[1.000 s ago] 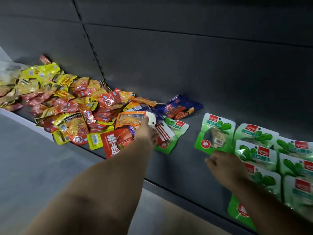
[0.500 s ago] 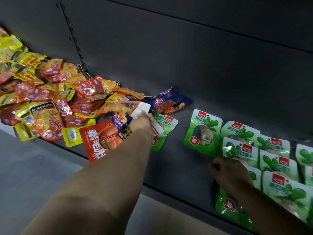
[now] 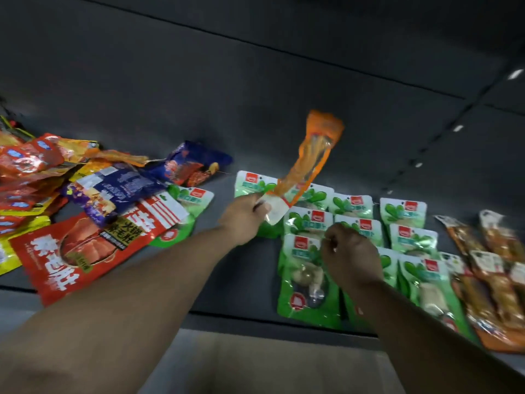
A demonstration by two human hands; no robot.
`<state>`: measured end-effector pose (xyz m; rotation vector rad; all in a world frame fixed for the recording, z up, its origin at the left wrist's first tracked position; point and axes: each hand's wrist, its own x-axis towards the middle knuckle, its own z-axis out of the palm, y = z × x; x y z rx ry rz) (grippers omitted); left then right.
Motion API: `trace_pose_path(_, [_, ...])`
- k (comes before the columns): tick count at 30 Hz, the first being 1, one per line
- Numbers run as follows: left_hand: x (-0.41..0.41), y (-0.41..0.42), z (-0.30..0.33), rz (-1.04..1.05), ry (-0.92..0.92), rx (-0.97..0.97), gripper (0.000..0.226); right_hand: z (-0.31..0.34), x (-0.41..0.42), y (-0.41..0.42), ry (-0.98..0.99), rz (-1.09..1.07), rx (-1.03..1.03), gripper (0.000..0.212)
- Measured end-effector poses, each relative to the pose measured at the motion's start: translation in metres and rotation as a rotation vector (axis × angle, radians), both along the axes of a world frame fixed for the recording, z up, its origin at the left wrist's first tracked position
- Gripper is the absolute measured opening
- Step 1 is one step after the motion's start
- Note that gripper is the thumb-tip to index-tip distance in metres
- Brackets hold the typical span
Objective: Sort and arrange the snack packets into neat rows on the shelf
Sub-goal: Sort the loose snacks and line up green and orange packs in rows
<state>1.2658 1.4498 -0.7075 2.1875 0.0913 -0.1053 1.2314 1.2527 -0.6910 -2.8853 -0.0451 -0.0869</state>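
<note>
the left hand (image 3: 244,217) is now holding an orange packet (image 3: 309,163) up in the air above the shelf (image 3: 250,282), pinching it by its white bottom end so the packet is standing almost upright and tilting to the right. a moment ago this packet was lying on the edge of the mixed heap (image 3: 71,189) on the left, with the same hand reaching into it; since then the hand has been lifting it clear and swinging it rightward, so that it is now hanging over the back row of the green packets (image 3: 355,223).

the right hand (image 3: 350,254) is resting over the green packets with its fingers curled in. it looks to be nipping the top edge of one of them, but the blur is making this hard to confirm, so i cannot tell for certain what it has hold of. it has been staying on this group throughout.

the green packets are lying flat in rows at the middle of the shelf, and a group of orange-brown packets (image 3: 488,268) is lying just beside them on the far right. judging from colour, the lifted packet is probably heading to that right-hand group, passing over the green rows. the heap is still large, so the sorting is looking far from done.
</note>
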Motion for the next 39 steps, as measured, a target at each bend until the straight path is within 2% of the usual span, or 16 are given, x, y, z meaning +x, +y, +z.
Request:
trace_pose_path(2, [0.001, -0.012, -0.004, -0.123, -0.022, 0.112, 0.029, 0.003, 0.000, -0.018, -0.021, -0.075, 0.055, 0.018])
trace_pose_path(4, [0.003, -0.024, -0.010, -0.198, -0.071, 0.148, 0.023, 0.006, 0.002, -0.033, 0.022, -0.271, 0.290, 0.015])
trace_pose_path(5, [0.004, -0.031, -0.013, -0.219, -0.096, 0.130, 0.021, 0.009, 0.004, -0.042, 0.079, -0.399, 0.550, 0.009])
trace_pose_path(7, [0.004, -0.045, -0.013, -0.255, -0.127, 0.125, 0.028, 0.018, 0.001, -0.057, 0.295, -0.609, 1.200, 0.014])
trace_pose_path(8, [0.005, -0.054, -0.011, -0.268, -0.138, 0.139, 0.030, 0.023, -0.004, -0.065, 0.429, -0.672, 1.442, 0.025])
trace_pose_path(9, [0.005, -0.062, -0.008, -0.274, -0.160, 0.143, 0.032, 0.026, -0.008, -0.074, 0.555, -0.685, 1.563, 0.041])
trace_pose_path(12, [0.008, -0.088, 0.000, -0.244, -0.226, 0.117, 0.038, 0.030, -0.019, -0.094, 0.790, -0.567, 1.572, 0.066])
trace_pose_path(18, [0.014, -0.138, -0.002, -0.260, -0.237, 0.112, 0.046, 0.020, -0.029, -0.129, 0.827, -0.381, 1.536, 0.035])
trace_pose_path(22, [0.018, -0.167, -0.009, -0.239, -0.203, 0.038, 0.048, 0.001, -0.033, -0.155, 0.813, -0.352, 1.447, 0.039])
trace_pose_path(25, [0.018, -0.193, -0.010, -0.121, -0.045, -0.145, 0.044, -0.015, -0.035, -0.173, 0.709, -0.414, 1.427, 0.025])
trace_pose_path(27, [0.016, -0.209, -0.010, -0.057, 0.149, -0.366, 0.035, -0.021, -0.036, -0.183, 0.631, -0.467, 1.419, 0.011])
trace_pose_path(29, [0.007, -0.224, -0.008, -0.058, 0.357, -0.559, 0.027, -0.027, -0.036, -0.194, 0.565, -0.507, 1.408, 0.009])
trace_pose_path(30, [0.004, -0.231, -0.008, -0.083, 0.427, -0.583, 0.028, -0.027, -0.035, -0.199, 0.540, -0.517, 1.403, 0.009])
trace_pose_path(34, [-0.007, -0.261, -0.009, -0.177, 0.495, -0.480, 0.033, -0.026, -0.030, -0.218, 0.500, -0.516, 1.393, 0.008])
trace_pose_path(37, [-0.011, -0.282, -0.010, -0.200, 0.403, -0.429, 0.014, -0.021, -0.023, -0.231, 0.526, -0.473, 1.390, 0.007])
trace_pose_path(39, [-0.010, -0.296, -0.012, -0.155, 0.342, -0.421, 0.017, -0.015, -0.016, -0.241, 0.540, -0.447, 1.330, 0.007])
